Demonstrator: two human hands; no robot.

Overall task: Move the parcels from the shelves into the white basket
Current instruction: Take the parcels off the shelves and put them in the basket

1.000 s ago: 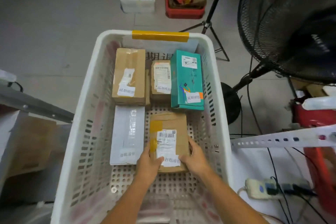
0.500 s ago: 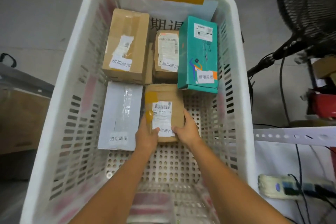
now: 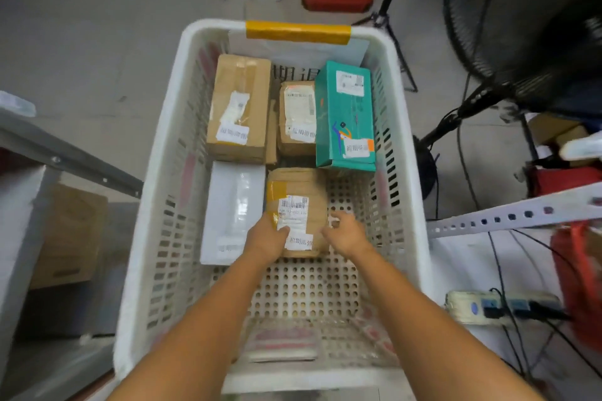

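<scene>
There is one camera, worn on my head, wide-angle; it faces forward and steeply down, close above the white basket (image 3: pixel 153 238), which fills the middle; my left hand (image 3: pixel 265 242), gripping the brown parcel (image 3: pixel 301 187), and my right hand (image 3: pixel 347 233) reach in from the bottom edge; the fan (image 3: pixel 521 10) bends along the right margin.

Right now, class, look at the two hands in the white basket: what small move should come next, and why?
Probably let go with the left hand and draw both hands out. The brown parcel it holds lies flat on the floor of the white basket, beside the white parcel, and the right hand grips nothing.
</scene>
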